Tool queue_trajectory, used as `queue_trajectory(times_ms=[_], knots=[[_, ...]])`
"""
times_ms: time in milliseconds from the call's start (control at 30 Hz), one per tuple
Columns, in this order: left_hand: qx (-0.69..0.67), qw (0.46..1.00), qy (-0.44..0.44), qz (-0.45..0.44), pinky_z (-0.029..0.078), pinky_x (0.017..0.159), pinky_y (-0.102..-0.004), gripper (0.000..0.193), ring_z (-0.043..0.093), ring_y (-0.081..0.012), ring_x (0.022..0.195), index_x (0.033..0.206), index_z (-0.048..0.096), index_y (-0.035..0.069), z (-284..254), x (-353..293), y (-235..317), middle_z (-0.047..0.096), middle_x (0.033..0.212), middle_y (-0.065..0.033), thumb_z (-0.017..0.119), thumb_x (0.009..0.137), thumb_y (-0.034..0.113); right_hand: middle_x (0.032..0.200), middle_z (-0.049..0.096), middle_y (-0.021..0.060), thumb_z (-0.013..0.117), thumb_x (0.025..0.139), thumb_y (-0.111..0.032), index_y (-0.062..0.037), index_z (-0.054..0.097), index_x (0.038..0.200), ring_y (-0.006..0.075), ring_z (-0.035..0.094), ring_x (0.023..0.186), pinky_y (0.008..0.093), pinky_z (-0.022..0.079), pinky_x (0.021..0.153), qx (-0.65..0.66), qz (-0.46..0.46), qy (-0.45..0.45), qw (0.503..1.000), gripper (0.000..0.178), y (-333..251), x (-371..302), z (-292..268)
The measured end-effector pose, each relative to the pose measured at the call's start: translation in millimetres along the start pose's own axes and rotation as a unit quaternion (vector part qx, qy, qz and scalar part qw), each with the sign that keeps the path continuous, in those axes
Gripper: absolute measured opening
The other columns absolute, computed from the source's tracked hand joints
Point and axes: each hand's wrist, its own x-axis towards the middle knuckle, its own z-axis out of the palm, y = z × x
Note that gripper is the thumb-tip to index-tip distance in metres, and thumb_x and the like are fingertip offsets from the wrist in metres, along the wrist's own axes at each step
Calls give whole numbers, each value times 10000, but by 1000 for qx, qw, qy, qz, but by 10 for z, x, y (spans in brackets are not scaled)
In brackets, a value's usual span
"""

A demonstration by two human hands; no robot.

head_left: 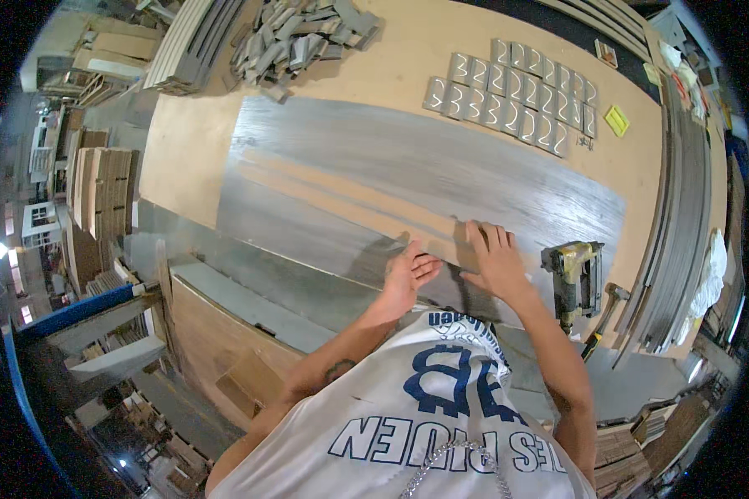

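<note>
On the tan worktable lie two grey wood-look boards: a wide far board and a near board. A thin grey strip runs lengthwise between them, with tan surface showing either side. My right hand is palm down over the right part of the boards, fingers spread apart. Close by on the left, my left hand is at the near board's edge, its fingers loosely bent and apart. Neither hand visibly holds anything. Right of my right hand stands a nail gun, and beyond it lies a hammer.
Several small grey blocks with white squiggles lie in rows at the far right. A heap of loose grey blocks sits at the far left. Long grey strips are stacked along the right edge, near a yellow-green item.
</note>
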Motion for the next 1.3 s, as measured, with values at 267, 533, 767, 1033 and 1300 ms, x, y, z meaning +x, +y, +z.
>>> queue_trajectory(times_ms=[267,533,767,1033,1300], knots=[[-80,995,22,62,500,875,-356,342,642,-211,957,1163,591,95,98,491,401,673,1036,-45,672,939,340,1223,488,214,691,771,-167,-10,335,1462,402,567,1092,497,495,892,-3,-27,105,994,793,-587,-82,180],[-192,968,-59,152,469,1009,-482,341,572,-257,1168,1258,490,117,68,678,271,600,1195,-84,615,941,103,1205,513,169,670,858,-212,-14,460,1373,352,553,1107,455,499,897,79,50,171,981,590,-286,96,23],[-217,964,-68,136,465,1028,-476,225,553,-249,1216,1143,550,83,-21,750,265,605,1240,-87,619,977,219,1267,564,163,622,901,-220,-50,543,1297,359,533,1190,499,468,943,-42,43,102,993,438,132,889,151],[-231,962,-85,119,493,973,-433,340,593,-289,1143,1239,567,68,119,436,262,634,1197,-79,635,972,267,1035,666,263,563,970,-299,-57,557,1283,434,646,937,482,516,797,240,105,-32,965,395,10,370,89],[-130,968,-78,201,498,980,-435,401,604,-259,1130,1317,524,46,89,275,286,618,1239,-111,639,947,154,1031,671,264,578,948,-497,-45,478,1345,464,660,896,520,533,757,163,64,-47,983,610,-382,163,-66]])
